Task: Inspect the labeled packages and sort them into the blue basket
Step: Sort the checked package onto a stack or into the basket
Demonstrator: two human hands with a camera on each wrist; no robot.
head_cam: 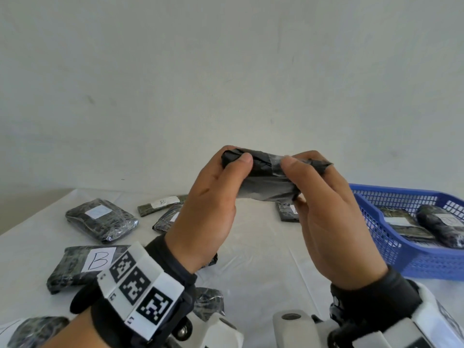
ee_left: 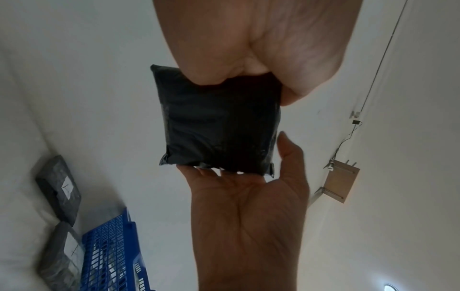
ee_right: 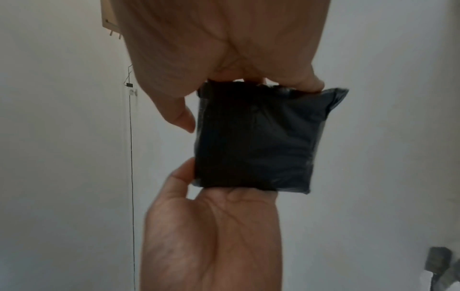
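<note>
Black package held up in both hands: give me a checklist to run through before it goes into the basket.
1. Both hands grip the black package, left hand and right hand: ok.
2. Package lifted off the table: ok.
3. Label readable: cannot tell, no view shows one.
4. Wrapping intact: ok on the sides that show.
5. Blue basket has room beside the two packages inside: ok.

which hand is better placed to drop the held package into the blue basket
Right, probably. Both the left hand and the right hand grip the black package, but the blue basket sits on the right side of the table, just beside the right hand.
</note>
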